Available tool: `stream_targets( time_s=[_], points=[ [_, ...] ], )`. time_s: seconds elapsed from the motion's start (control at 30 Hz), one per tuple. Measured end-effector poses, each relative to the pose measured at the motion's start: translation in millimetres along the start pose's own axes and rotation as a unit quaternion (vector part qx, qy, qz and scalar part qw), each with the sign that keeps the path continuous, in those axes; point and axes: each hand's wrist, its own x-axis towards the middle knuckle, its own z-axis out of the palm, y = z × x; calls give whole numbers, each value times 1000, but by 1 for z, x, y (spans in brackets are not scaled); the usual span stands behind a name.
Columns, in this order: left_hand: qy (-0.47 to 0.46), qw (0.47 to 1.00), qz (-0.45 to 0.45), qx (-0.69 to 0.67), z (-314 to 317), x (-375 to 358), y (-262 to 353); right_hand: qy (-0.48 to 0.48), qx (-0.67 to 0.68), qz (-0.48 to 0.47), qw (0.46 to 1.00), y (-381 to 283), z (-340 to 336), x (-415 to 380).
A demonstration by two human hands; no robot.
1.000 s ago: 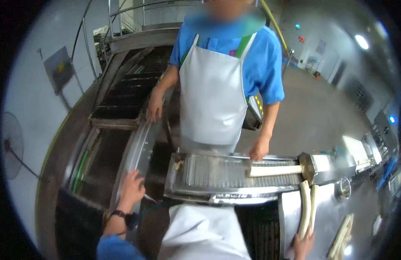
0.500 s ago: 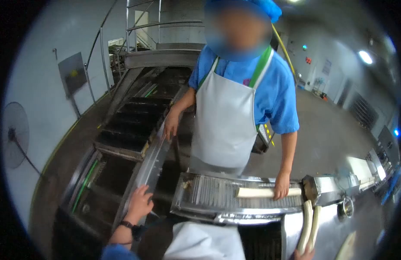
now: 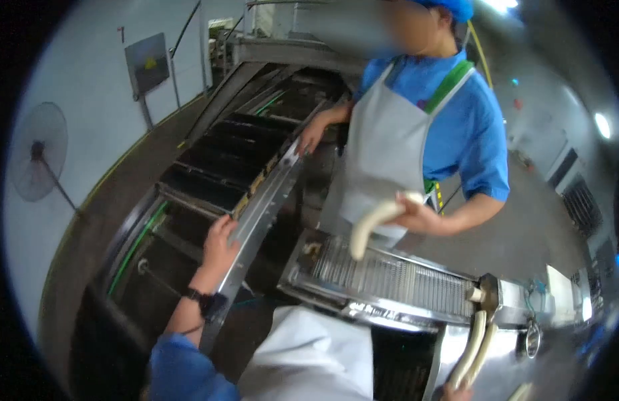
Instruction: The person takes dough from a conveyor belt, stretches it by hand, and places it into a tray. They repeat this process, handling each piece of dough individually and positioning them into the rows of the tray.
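My left hand [image 3: 220,242], with a dark watch on its wrist, reaches forward at the metal side rail [image 3: 259,204] of the tray line. Its fingers are stretched out with nothing in them, near the dark trays [image 3: 209,175]. At the bottom edge, my right hand [image 3: 458,392] is partly cut off by the frame. It is closed around the lower ends of two long pale dough ropes [image 3: 471,351], which lie side by side over the steel surface [image 3: 449,344]. Their far ends reach the end of the roller conveyor [image 3: 389,277].
Across the conveyor, a co-worker in a white apron [image 3: 386,134] lifts a bent dough rope [image 3: 373,224] in one hand; the other hand rests at the rail. Another dough end [image 3: 476,294] shows at the steel housing [image 3: 506,297]. A fan [image 3: 39,150] stands left.
My left hand has moved forward along the rail. The co-worker has raised the dough rope off the conveyor. My view has shifted, while my right hand still holds its two ropes.
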Motion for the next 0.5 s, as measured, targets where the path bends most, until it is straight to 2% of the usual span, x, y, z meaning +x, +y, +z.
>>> stream_targets(
  time_s=[0.03,0.1,0.13,0.17,0.2,0.23,0.27,0.3,0.33,0.37,0.43,0.47,0.5],
  points=[
    [-2,1000,-13,3,2,-4,-10,-14,16,-3,1000,-13,-17,-2],
    [41,987,-128,87,10,-8,-28,-44,46,-1,998,-17,-18,5],
    [40,986,-134,88,10,-11,-33,-71,79,12,994,-19,-18,9],
    [25,980,-182,76,12,-13,-36,-71,75,8,995,-19,-15,12],
    [9,971,-229,62,14,-14,-38,-89,131,0,987,-18,-8,15],
    [9,971,-232,60,15,-15,-39,-108,187,-8,976,-16,3,19],
    [29,971,-228,59,16,-16,-41,-107,184,-9,977,-12,22,31],
    [49,972,-224,60,16,-17,-43,-168,296,-4,940,1,56,50],
    [47,971,-225,60,15,-18,-41,-226,404,3,886,-7,54,52],
    [51,966,-243,73,14,-18,-37,-204,529,28,823,-21,57,57],
    [49,960,-261,85,14,-20,-28,-256,597,18,761,-67,2,62],
    [59,955,-277,90,13,-21,-26,-213,678,11,704,-78,26,91],
    [69,949,-294,96,12,-23,-25,-182,611,26,770,-42,122,201]
  ],
)
